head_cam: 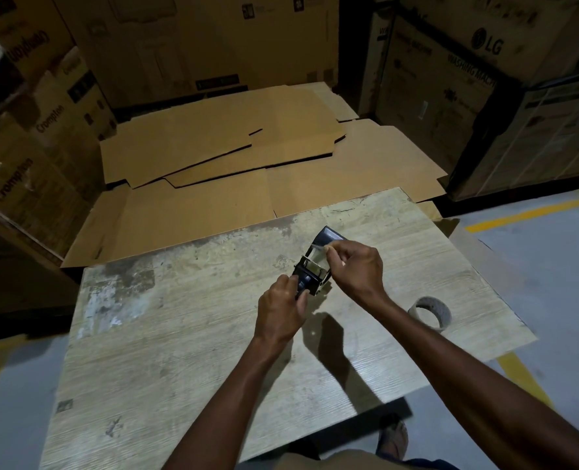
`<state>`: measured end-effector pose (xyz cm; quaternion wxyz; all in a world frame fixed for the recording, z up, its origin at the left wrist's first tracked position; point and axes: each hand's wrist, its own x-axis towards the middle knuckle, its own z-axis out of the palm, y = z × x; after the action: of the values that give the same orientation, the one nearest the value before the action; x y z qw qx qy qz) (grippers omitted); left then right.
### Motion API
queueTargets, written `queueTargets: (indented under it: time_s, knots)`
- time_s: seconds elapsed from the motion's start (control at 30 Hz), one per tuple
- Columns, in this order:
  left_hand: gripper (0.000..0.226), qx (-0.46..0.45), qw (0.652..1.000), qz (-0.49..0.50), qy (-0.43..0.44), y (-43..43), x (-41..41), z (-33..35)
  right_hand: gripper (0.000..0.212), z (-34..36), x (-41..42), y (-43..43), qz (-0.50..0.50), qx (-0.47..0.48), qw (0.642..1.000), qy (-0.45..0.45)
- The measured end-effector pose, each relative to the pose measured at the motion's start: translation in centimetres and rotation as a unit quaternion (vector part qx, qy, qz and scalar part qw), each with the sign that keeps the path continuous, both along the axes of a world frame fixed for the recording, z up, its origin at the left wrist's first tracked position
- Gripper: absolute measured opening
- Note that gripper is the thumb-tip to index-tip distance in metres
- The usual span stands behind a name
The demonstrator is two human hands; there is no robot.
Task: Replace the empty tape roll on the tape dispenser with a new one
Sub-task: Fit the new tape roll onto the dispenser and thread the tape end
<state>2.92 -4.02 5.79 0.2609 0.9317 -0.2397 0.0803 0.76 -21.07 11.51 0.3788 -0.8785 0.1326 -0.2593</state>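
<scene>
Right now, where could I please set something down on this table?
Bare: the worn wooden tabletop left of the left hand, far edge to near. Crowded: far right: right hand, dark tape dispenser, pale tape ring.

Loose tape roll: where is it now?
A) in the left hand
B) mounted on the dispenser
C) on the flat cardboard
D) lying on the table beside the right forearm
D: the loose tape roll lies on the table, apart from the left hand and right hand, which both hold the tape dispenser.
</scene>
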Motion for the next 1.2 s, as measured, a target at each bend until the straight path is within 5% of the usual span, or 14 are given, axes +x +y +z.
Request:
queueTargets:
  time_s: [0.27, 0.63, 0.97, 1.2]
  knots:
    - [0.05, -0.007, 0.998, -0.026, -0.054, 1.1, -0.4, -1.1, 0.021, 1.2, 1.3, -2.0, -0.011, 0.083, 0.996, 0.041]
    - [0.049, 0.032, 0.993, -0.059, -0.1, 1.2, -0.6, -1.0, 0.02, 1.8, 1.3, -1.1, 0.034, -0.039, 0.993, 0.109]
    - [0.046, 0.028, 0.987, -0.069, -0.143, 1.7, -1.3, -1.6, 0.028, 2.8, 2.2, -2.5, 0.032, 0.114, 0.983, 0.142]
    - [0.043, 0.007, 0.991, -0.056, -0.124, 2.0, -1.6, -1.7, 0.024, 3.4, 0.1, 0.9, 0.071, 0.106, 0.985, 0.116]
